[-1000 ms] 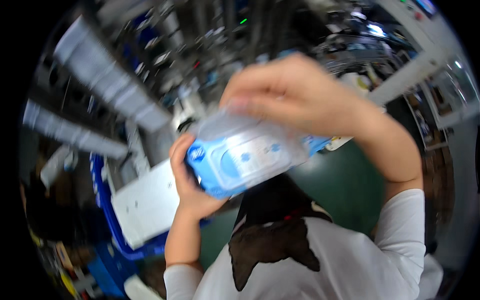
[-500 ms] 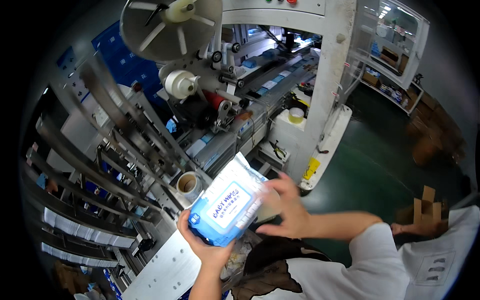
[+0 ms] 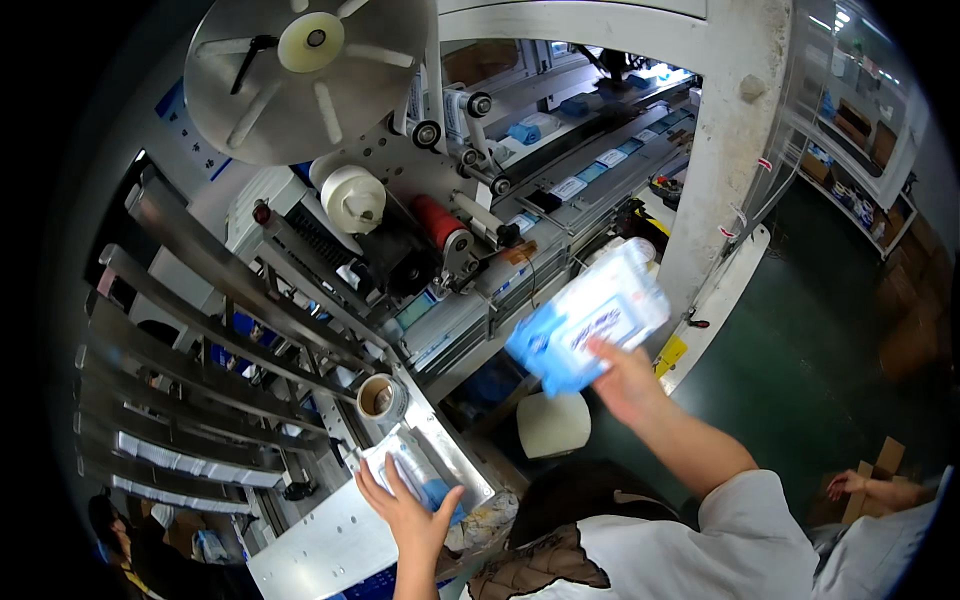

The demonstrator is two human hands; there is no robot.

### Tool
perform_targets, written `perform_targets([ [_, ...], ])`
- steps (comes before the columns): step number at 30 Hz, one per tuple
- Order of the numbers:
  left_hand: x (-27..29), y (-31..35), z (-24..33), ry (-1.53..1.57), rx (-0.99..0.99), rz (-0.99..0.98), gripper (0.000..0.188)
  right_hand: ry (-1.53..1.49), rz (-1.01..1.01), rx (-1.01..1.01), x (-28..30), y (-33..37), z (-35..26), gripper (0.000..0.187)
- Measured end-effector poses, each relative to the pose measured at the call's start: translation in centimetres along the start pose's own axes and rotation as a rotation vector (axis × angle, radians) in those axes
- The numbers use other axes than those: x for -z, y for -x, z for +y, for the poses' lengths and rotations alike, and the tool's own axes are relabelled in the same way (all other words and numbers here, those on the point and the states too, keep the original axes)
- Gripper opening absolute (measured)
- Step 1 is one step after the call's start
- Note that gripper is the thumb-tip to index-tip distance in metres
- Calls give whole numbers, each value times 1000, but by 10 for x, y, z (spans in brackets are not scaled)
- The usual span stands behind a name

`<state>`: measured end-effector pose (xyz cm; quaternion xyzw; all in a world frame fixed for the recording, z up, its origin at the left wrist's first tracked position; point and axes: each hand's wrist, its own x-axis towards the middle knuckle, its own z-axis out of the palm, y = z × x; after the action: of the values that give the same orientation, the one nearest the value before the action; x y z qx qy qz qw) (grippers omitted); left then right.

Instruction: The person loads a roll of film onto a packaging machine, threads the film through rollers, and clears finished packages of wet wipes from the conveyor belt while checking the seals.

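Blue-and-white wipes pack (image 3: 585, 312) up in the right hand (image 3: 632, 388)

Near the six o'clock side, the left hand (image 3: 415, 512) had its fingers spread apart over a second wipes pack (image 3: 418, 464), which lay in a metal tray (image 3: 467, 470) beside the perforated white table (image 3: 320, 545); whether they touched it, I could not tell. At three o'clock, slightly blurred, the first pack was clamped in the right fingers, the thumb across its face. A tape roll (image 3: 398, 404) sat between seven and eight o'clock. A pale stool (image 3: 553, 427) stood at five, and another person's hand (image 3: 848, 485) showed at four. Farther off, curved metal bars (image 3: 215, 335) ranged at nine, a large metal reel (image 3: 222, 75) hung toward eleven, and a conveyor (image 3: 590, 203) ran at one, carrying blue-and-white packets.
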<state>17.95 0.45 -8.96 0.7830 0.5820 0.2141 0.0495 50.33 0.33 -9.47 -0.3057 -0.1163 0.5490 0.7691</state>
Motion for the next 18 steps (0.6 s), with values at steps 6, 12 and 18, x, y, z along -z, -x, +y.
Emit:
perform_targets([
  [6, -39, 0, -26, -88, 152, -69, 93, 41, 124, 559, -10, -159, -41, 64],
  [12, -46, 11, -35, -329, 416, -175, 109, 79, 187, 512, 15, -398, -77, 85],
  [18, -62, 6, -4, -381, 872, -68, 116, 142, 481, 489, 37, -600, -67, 79],
])
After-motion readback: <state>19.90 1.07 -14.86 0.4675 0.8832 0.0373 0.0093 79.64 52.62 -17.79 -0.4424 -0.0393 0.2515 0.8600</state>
